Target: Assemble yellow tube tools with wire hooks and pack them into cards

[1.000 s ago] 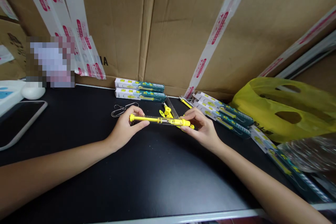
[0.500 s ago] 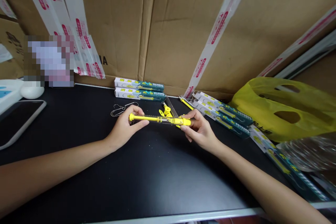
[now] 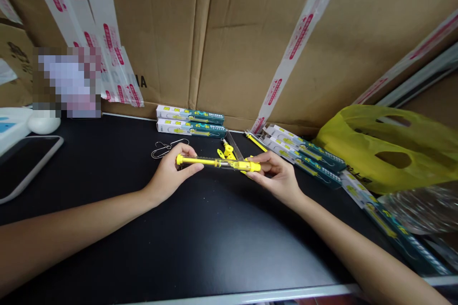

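Observation:
A clear tube with yellow end caps and a yellow rod inside, a tubular spring scale [image 3: 205, 162], is held level above the black table. My left hand [image 3: 177, 167] pinches its left end between thumb and fingers. My right hand [image 3: 277, 174] closes thumb and fingers on the yellow cap at the right end. Just behind the tube lie loose yellow plastic parts [image 3: 227, 149] and a clear tube [image 3: 235, 144], partly hidden by the scale and my right hand. Metal wire hooks [image 3: 162, 148] lie beyond my left hand. A yellow rod with a spring [image 3: 255, 140] rests farther back.
Two printed boxes [image 3: 189, 128] lie against the cardboard wall [image 3: 161, 33]. More such boxes [image 3: 304, 157] line the right side, beside a yellow plastic bag [image 3: 343, 138] and clear plastic wrap [image 3: 422, 209]. A phone [image 3: 26, 167] and a white rounded object [image 3: 43, 123] are at left.
My right hand's fingers have shifted slightly on the right end cap, the hand turning a little. My left hand and the spring scale stay nearly in place.

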The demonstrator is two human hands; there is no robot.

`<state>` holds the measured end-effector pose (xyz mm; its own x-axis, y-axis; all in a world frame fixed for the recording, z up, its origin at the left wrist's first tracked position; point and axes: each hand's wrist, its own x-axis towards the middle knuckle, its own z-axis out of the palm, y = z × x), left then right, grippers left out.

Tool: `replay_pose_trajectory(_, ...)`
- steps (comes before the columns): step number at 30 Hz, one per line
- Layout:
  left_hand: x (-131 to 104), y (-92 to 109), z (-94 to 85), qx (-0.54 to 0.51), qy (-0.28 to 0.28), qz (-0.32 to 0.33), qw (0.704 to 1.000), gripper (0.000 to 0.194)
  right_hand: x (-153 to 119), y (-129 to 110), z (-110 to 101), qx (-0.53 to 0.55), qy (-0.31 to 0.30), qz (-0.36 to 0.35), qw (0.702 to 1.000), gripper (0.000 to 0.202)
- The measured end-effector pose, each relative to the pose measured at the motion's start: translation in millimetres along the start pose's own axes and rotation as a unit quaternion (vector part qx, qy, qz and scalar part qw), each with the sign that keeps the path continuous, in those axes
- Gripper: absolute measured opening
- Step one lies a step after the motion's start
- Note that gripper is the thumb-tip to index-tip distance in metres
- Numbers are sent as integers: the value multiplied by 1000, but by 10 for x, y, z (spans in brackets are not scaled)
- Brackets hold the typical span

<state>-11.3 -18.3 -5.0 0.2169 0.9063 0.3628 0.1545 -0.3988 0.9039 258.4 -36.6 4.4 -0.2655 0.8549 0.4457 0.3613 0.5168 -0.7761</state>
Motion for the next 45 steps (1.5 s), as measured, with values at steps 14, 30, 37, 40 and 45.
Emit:
replay_pose_trajectory(14, 1, -1, 6, 5, 3, 2, 1000, 20, 85, -43, -26, -58, 14, -112, 992, 19)
replay_pose_trajectory(30, 6, 19, 7, -7, -3, -4, 1000, 19, 6, -71, 14, 72, -54, 22, 996, 23)
replay_pose_trajectory(37, -1, 5, 1, -7, -6, -4, 1000, 20, 22, -10, -4, 59, -41, 33, 997, 27)
replay_pose_trajectory(40, 0, 5, 0, 1, -3, -5, 1000, 20, 55, -27, -24, -4, -11, -15, 1000, 24)
replay_pose_trajectory(45, -1, 2, 3, 3, -1, -1, 1000, 20, 81, -69, -34, -23, -10, -58, 998, 19)
